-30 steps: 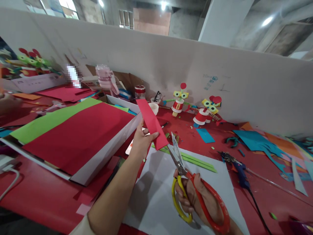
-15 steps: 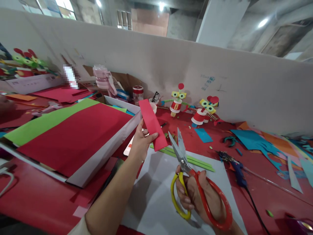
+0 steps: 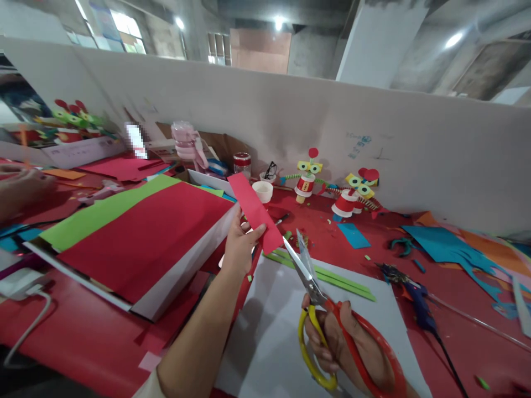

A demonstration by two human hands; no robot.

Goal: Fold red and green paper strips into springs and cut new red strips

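Observation:
Between thumb and fingers, my left hand pinches a red paper strip, held up at a tilt above the table. My right hand grips a pair of scissors with one yellow and one red handle. The blades are parted and point up and away, their tips close to the strip's lower right end. Beneath both hands lies a white sheet, with narrow green paper strips along its far edge.
At left, a white box bears red and green sheets. Paper robot figures stand by the partition. A glue gun, pliers and blue paper lie right. Another person's hand is far left.
The view has shifted slightly left, so things sit further right. The scissor blades have closed a little, and the strip is nearer their tips. Both hands keep their holds.

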